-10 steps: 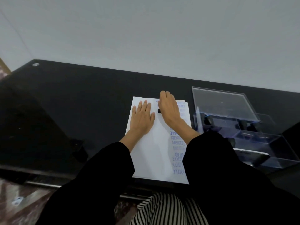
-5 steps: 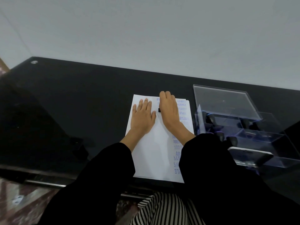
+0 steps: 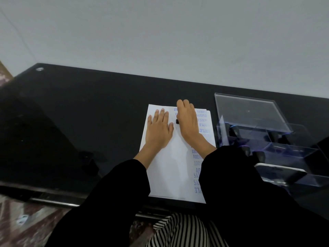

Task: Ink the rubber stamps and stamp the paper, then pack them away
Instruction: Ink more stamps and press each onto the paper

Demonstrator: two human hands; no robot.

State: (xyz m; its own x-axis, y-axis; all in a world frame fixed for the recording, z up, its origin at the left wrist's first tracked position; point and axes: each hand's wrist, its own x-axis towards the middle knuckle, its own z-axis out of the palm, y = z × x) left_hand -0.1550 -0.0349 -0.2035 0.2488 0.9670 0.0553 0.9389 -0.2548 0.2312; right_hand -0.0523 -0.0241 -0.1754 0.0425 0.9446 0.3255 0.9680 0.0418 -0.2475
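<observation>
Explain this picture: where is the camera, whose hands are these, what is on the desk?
There is no machine: a person wears one camera on the head, looking down at their own hands. The left hand lies flat on the white paper. The right hand grips a small black stamp against the sheet; only its edge shows by the thumb. Blue SAMPLE prints run down the paper's right side. Right of it, on the black desk, a clear box holds other stamps.
</observation>
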